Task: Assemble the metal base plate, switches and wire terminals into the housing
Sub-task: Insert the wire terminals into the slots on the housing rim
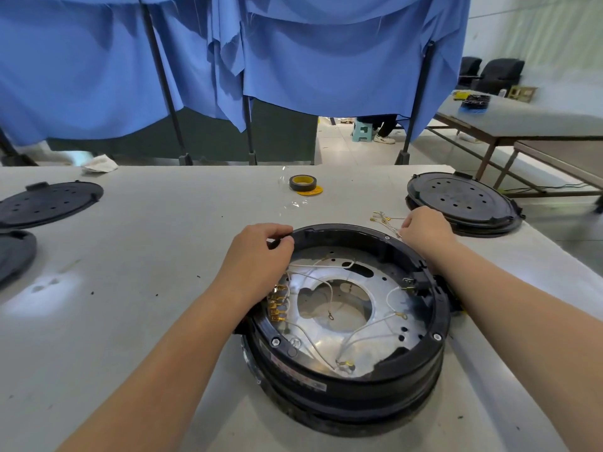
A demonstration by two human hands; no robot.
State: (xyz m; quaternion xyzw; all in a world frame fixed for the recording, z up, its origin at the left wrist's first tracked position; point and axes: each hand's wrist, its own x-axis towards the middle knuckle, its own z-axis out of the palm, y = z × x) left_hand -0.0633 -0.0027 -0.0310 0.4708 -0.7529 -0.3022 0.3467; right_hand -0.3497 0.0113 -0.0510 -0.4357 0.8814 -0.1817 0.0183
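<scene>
Black housing [346, 399], metal base plate [375, 340] inside, wires [365, 324]

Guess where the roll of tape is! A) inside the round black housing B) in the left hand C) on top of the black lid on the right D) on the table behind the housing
D: the tape sits on the table past the housing, with neither hand on it.

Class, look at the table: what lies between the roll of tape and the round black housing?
In the head view, mostly bare grey table separates the tape roll from the housing. Only a crumpled scrap of clear film lies there, just in front of the roll.
</scene>
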